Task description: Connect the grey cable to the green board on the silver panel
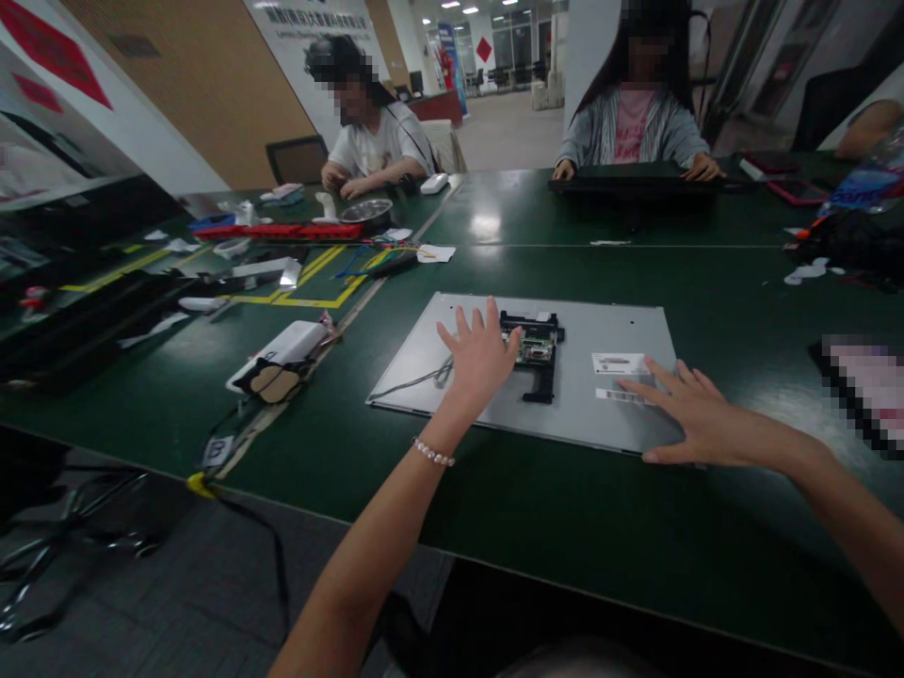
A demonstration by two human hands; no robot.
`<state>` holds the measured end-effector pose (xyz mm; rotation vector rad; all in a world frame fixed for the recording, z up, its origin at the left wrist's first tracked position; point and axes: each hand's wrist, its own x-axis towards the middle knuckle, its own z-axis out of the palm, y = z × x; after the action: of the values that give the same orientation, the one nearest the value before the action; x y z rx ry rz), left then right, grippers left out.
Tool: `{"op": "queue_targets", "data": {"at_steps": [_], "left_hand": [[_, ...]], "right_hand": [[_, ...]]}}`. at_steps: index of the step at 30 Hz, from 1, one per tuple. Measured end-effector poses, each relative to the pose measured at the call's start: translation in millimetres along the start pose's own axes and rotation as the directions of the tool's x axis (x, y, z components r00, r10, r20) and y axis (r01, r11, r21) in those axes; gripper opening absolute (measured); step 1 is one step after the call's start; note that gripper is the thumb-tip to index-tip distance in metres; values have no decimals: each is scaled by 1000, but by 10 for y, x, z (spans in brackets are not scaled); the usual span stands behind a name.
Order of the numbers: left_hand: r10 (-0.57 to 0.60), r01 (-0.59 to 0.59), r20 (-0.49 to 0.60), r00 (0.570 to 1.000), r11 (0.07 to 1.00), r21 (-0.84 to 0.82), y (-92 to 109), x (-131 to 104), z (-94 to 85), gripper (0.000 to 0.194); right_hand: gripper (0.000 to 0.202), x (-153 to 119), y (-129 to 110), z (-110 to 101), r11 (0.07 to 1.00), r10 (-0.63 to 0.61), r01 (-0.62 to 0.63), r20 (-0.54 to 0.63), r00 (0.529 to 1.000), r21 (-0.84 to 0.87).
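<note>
A flat grey metal-backed panel, like the rear of a display screen, lies on the green table. Near its middle sits a green circuit board inside a black plastic bracket. My left hand is over the panel just left of the board, fingers spread and holding nothing; whether it touches is unclear. My right hand is at the panel's right edge, fingers apart, its fingertips near a white label. A thin grey cable runs across the panel's left part.
Left on the green table lies a white device with black straps. Farther left are yellow tape lines and a red strip. Two people sit across; one has both hands on a black panel. A blurred phone-like object lies right.
</note>
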<state>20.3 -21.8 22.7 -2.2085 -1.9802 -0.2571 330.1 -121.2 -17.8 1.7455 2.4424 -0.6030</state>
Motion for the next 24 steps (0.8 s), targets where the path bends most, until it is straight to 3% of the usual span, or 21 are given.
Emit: {"op": "queue_targets", "data": {"at_steps": [12, 24], "left_hand": [[70, -70, 8, 998, 997, -38, 109, -47, -22, 68], [64, -64, 5, 998, 998, -1, 83, -53, 72, 69]], "right_hand": [[90, 244, -540, -28, 995, -8, 12, -42, 999, 102], [91, 725, -1129, -153, 991, -130, 129, -72, 989, -17]]}}
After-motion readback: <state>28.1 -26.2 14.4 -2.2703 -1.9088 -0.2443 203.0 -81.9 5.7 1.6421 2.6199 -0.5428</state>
